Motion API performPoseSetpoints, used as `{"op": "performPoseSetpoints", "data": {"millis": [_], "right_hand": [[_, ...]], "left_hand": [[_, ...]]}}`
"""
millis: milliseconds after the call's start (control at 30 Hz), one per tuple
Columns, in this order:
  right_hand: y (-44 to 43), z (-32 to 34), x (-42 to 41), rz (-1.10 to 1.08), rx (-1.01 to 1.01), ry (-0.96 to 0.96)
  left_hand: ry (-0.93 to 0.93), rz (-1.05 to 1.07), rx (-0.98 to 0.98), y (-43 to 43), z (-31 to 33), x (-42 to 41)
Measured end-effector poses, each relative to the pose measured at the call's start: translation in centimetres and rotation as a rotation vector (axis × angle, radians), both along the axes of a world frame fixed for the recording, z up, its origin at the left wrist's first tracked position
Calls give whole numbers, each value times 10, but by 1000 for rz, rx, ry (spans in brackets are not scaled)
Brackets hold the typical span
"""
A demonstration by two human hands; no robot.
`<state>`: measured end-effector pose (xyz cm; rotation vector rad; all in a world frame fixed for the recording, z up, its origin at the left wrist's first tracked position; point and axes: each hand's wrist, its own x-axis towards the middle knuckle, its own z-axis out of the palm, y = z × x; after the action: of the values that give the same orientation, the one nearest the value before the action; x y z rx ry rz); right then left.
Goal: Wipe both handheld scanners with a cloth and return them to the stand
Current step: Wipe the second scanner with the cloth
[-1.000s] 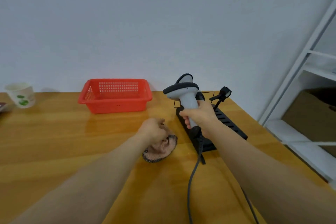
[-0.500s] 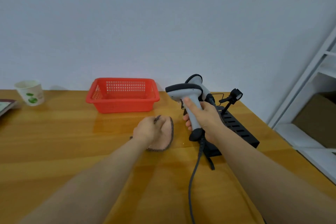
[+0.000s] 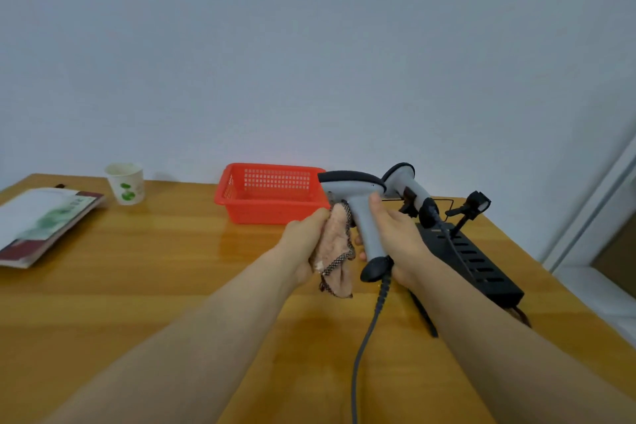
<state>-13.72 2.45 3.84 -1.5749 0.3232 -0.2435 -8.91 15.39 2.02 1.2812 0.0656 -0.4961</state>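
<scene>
Head view. The right hand [image 3: 395,237] is wrapped round the grey handle of the held scanner [image 3: 359,200], thumb lying up the near side towards the head and fingertips showing past the handle's left edge. The scanner stands upright above the table [image 3: 137,268], its dark-capped head pointing to 9 o'clock and its dark butt at 6 o'clock, from which a grey cable [image 3: 364,348] drops out of the bottom of the frame. Directly at 9 o'clock of the handle, the left hand [image 3: 303,244] is bunched round a pink cloth [image 3: 335,251] with dark woven edging; the cloth's upper corner touches the handle just under the head, and its lower end hangs free below the fist. At 2 o'clock of the right hand the second scanner [image 3: 406,182] leans at the far end of the black slotted stand [image 3: 481,265], which runs towards 4 o'clock; a small black clip arm [image 3: 476,205] rises beside it. The held scanner and right hand hide the second scanner's seat, so how it rests cannot be told. The left fingers are hidden behind the cloth. At 11 o'clock of the hands sits a red basket [image 3: 272,193]; a paper cup [image 3: 125,182] and a booklet [image 3: 44,220], cut off at the left edge, lie towards 9 o'clock.
</scene>
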Motion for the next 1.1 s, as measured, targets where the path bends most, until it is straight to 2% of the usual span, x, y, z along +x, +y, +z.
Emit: {"op": "performPoseSetpoints", "data": {"millis": [133,200,333,500,700,800,867,967,1100], "right_hand": [[11,1,-2,64,-182,-40],[17,2,-3,81,-341,-66],[23,1,-2,0,-677,-103],[20,-3,-3,-16,-706,-63],[17,-6,2,-39,-627,-42],[13,-6,2,-84,-571,-14],[10,-8,3,-113,-442,25],[10,-6,9,-141,-126,154],[17,-2,9,-116,80,235]], "left_hand": [[14,-66,-211,6,7,-2],[-12,-55,-213,10,11,-4],[-146,95,-1,9,13,-11],[-332,84,159,4,8,-17],[-562,49,348,5,4,-25],[-604,-19,384,8,-3,-32],[-615,16,391,11,-9,-35],[-683,218,467,12,-11,-26],[-792,146,489,2,-7,-22]]}}
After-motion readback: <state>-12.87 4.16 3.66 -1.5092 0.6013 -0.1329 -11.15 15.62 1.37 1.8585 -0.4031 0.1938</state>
